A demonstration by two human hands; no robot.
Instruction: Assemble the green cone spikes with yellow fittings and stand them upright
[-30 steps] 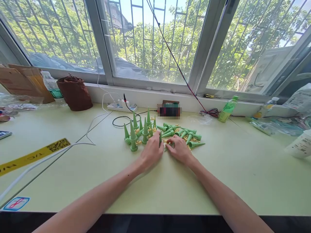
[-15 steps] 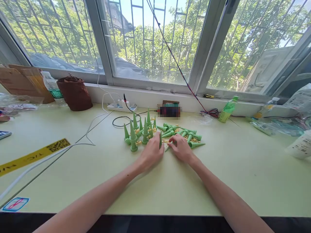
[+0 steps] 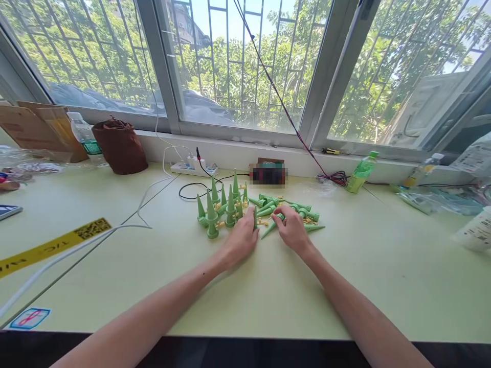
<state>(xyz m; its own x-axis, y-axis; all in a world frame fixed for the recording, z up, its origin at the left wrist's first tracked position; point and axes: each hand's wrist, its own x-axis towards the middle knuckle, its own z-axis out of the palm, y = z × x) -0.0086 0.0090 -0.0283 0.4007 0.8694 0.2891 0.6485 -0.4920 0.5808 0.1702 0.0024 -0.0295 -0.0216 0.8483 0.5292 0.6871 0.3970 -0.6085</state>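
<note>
While the left hand keeps its fingers closed around an upright green plastic cone, the right hand is at the near edge of a loose heap of tapered green plastic spikes. Its fingers bend over a slanting pale-green spike, whose narrow tip rests near the left hand and points back toward the person; whether they grip this spike or merely touch it, I cannot tell. Between the two hands lies a small yellow plastic fitting.

Just beyond and to the left of the left hand, a cluster of green plastic cones with flared collars stands on the pale yellow-green surface, most of them points upward, with yellow parts projecting among them. More yellow pieces show among the heaped spikes, partly hidden by the right hand.

Behind the cones are a looped black cable and a white power strip. Farther left stands a dark brown cylindrical bag; well to the right, near the window, stands a green-tinted plastic bottle.
</note>
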